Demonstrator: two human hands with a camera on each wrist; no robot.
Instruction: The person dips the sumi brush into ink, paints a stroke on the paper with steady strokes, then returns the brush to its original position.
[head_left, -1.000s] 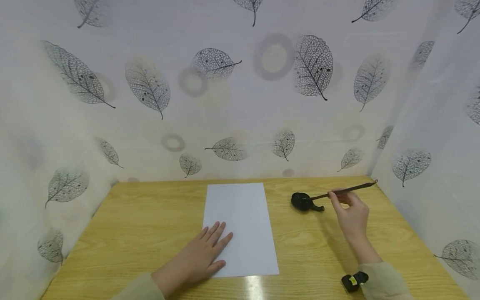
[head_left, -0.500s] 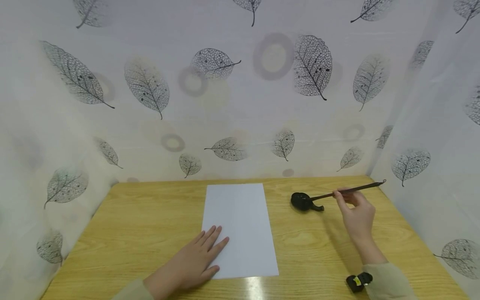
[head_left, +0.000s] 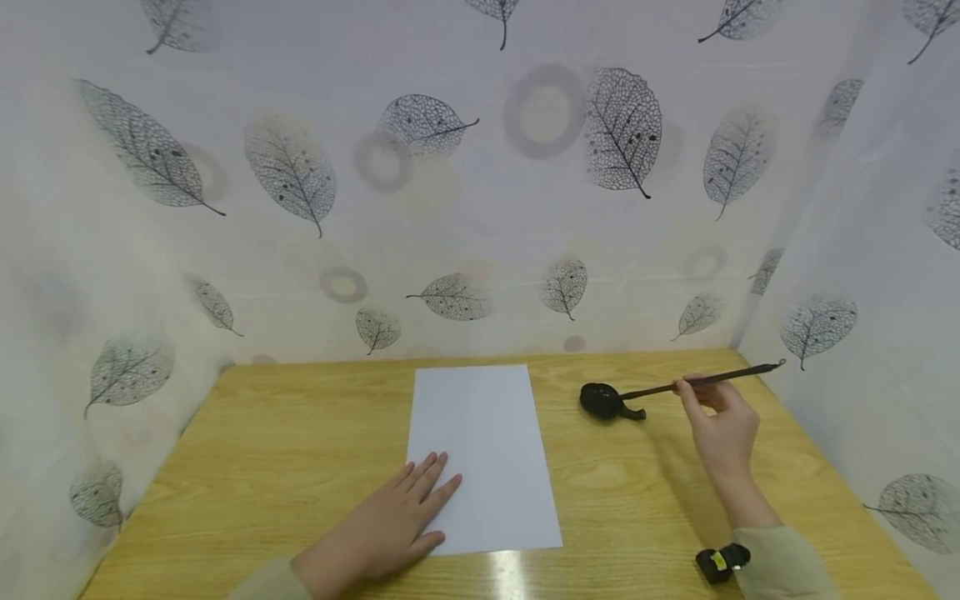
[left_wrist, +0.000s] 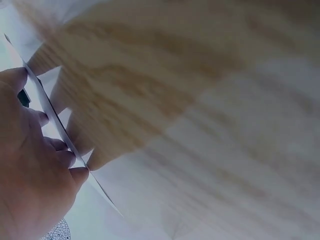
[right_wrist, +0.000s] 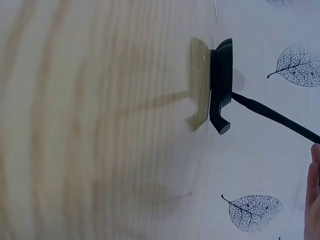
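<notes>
My right hand [head_left: 726, 429] pinches a dark brush [head_left: 738, 372] by its handle, with a small loop at its upper end. The brush slants down to the left, and its lower end overlaps a black inkstone [head_left: 600, 401] with a curved stem-like part. In the right wrist view the brush [right_wrist: 277, 116] meets the top of the inkstone [right_wrist: 221, 70], and the bristles are hidden. Flat on the lower left of a blank white sheet of paper [head_left: 487, 450] rests my left hand [head_left: 390, 521], fingers spread. The left wrist view shows the hand [left_wrist: 40, 160] at the paper's edge.
A yellow wood-grain table [head_left: 300, 442] lies under everything. White curtains [head_left: 480, 208] printed with leaves enclose its back and both sides. A black strap device [head_left: 722, 562] sits at the right wrist.
My right hand has slid to the right along with the brush's upper end, so the brush lies at a slightly lower slant. My left hand has shifted slightly on the paper.
</notes>
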